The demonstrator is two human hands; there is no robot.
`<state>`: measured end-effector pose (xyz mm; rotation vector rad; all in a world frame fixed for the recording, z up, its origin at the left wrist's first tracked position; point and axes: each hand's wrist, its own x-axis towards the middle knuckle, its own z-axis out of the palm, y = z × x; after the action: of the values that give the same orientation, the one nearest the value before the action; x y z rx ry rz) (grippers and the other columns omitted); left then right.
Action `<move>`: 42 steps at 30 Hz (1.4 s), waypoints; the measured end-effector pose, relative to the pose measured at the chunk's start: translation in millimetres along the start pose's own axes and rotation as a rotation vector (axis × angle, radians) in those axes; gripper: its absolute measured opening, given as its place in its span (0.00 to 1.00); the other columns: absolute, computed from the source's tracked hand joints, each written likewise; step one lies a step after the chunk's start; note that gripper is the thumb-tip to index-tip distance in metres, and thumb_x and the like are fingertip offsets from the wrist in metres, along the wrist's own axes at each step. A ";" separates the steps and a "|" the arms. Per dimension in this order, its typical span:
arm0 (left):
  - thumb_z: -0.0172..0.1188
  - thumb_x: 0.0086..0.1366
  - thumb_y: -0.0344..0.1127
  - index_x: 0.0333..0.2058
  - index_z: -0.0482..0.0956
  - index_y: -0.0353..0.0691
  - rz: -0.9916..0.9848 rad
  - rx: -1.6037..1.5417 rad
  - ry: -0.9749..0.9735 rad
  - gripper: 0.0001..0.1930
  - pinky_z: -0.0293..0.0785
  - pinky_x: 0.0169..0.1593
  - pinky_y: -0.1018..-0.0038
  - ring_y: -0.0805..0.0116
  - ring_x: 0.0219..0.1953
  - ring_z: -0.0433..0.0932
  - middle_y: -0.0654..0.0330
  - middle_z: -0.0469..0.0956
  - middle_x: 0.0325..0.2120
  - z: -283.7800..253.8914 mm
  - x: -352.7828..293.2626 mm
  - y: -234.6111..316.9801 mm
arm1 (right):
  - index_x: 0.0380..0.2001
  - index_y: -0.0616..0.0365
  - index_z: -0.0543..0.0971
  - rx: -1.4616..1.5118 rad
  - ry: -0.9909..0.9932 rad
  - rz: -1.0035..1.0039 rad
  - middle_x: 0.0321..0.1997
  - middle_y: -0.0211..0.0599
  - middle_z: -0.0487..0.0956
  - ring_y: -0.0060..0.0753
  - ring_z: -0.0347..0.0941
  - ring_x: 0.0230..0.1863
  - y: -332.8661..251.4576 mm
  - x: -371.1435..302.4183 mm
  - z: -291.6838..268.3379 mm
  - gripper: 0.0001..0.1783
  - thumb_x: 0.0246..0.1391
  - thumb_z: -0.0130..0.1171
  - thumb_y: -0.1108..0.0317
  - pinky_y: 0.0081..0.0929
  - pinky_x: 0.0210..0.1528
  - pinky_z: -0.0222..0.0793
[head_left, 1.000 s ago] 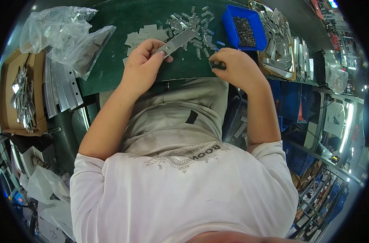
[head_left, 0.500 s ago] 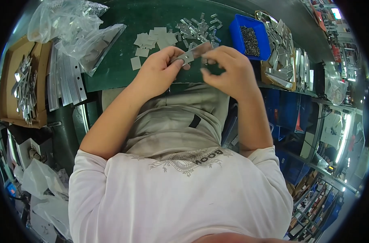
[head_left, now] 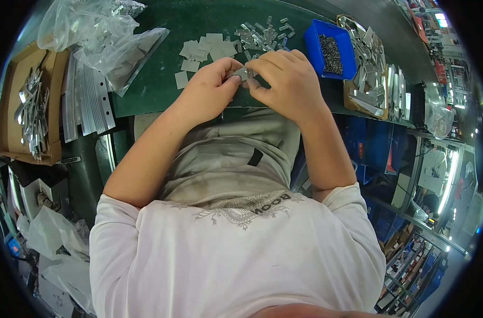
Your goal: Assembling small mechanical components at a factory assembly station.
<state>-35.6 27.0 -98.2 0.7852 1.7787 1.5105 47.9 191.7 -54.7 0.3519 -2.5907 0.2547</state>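
Observation:
My left hand (head_left: 210,89) pinches a flat grey metal plate (head_left: 241,73) between thumb and fingers, just above the near edge of the green table. My right hand (head_left: 288,84) is closed at the plate's right end, thumb below and fingers curled over it. Between its fingertips shows what looks like a small shiny metal piece (head_left: 251,73), mostly hidden by the fingers. Beyond my left hand lie several thin, pale square plates (head_left: 215,47). Past my right hand several small, shiny metal pieces (head_left: 258,38) are scattered.
A blue bin (head_left: 314,50) of small dark fasteners stands to the right, beside a cardboard box (head_left: 382,108) of metal strips. On the left are clear plastic bags (head_left: 106,53), long metal strips (head_left: 87,106) and another cardboard box (head_left: 7,116) with metal parts. Shelving rises at far right.
My right hand has moved left and closed in on the right end of the metal plate, its fingers now covering that end. My left hand keeps its grip with little movement.

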 end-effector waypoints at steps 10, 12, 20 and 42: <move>0.50 0.66 0.27 0.48 0.70 0.31 -0.059 0.072 -0.033 0.13 0.65 0.28 0.82 0.81 0.24 0.68 0.67 0.70 0.24 -0.5 1.0 6.7 | 0.30 0.51 0.80 0.010 -0.072 0.008 0.29 0.25 0.78 0.29 0.74 0.32 2.7 3.2 -2.0 0.13 0.34 0.67 0.67 0.28 0.34 0.65; 0.51 0.64 0.27 0.43 0.73 0.32 -0.060 -0.029 -0.004 0.09 0.65 0.27 0.77 0.78 0.22 0.67 0.64 0.73 0.23 0.8 1.1 3.4 | 0.30 0.51 0.80 0.031 -0.085 0.025 0.29 0.25 0.78 0.29 0.74 0.32 2.9 3.5 -2.4 0.13 0.34 0.67 0.67 0.28 0.35 0.65; 0.51 0.65 0.27 0.41 0.73 0.33 -0.011 -0.045 -0.006 0.08 0.64 0.28 0.80 0.81 0.24 0.66 0.65 0.74 0.24 1.2 1.5 1.7 | 0.26 0.57 0.80 0.132 -0.080 0.050 0.25 0.32 0.78 0.34 0.74 0.26 4.9 -4.7 4.2 0.08 0.42 0.67 0.67 0.28 0.30 0.69; 0.50 0.66 0.27 0.44 0.73 0.34 0.014 -0.001 -0.044 0.09 0.64 0.27 0.83 0.83 0.22 0.66 0.69 0.71 0.24 0.7 4.3 -3.9 | 0.39 0.53 0.80 0.296 -0.313 0.084 0.31 0.35 0.78 0.40 0.76 0.32 10.5 -0.9 -3.4 0.14 0.46 0.62 0.70 0.31 0.33 0.71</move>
<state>-37.6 30.2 -102.6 0.8259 1.7432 1.4913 47.1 202.6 -53.4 0.4151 -2.8816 0.6647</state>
